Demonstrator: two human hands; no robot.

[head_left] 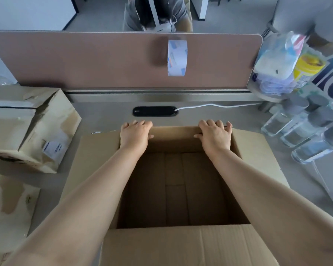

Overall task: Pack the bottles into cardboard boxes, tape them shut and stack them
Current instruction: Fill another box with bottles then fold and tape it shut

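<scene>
An open cardboard box (pixel 177 189) sits on the table (pixel 108 114) at the middle of its near edge, empty, with its bottom flaps visible inside and its side flaps spread outward. Both hands rest on the box's far flap, which stands upright. The left hand (pixel 135 133) has its fingers (pixel 140 124) curled over the top edge of that flap and its thumb pressed on the inner face, so it is closed on the cardboard. The right hand (pixel 215 135) does the same toward the flap's right end, fingers (pixel 213 123) hooked over the edge, thumb inside.

The bottles (pixel 304 131), clear with grey caps, lie and stand in a cluster along the table's right edge, well apart from the box. Near the far right corner a plastic bag (pixel 277 62) of packets sits beside a yellow-lidded tub (pixel 308 68). A roll of tape (pixel 177 57) hangs on the brown partition (pixel 85 60) along the table's far edge. At the left edge lies a crumpled, closed cardboard box (pixel 27 127). A black cable port (pixel 154 111) with a white cable (pixel 219 106) sits just beyond the open box.
</scene>
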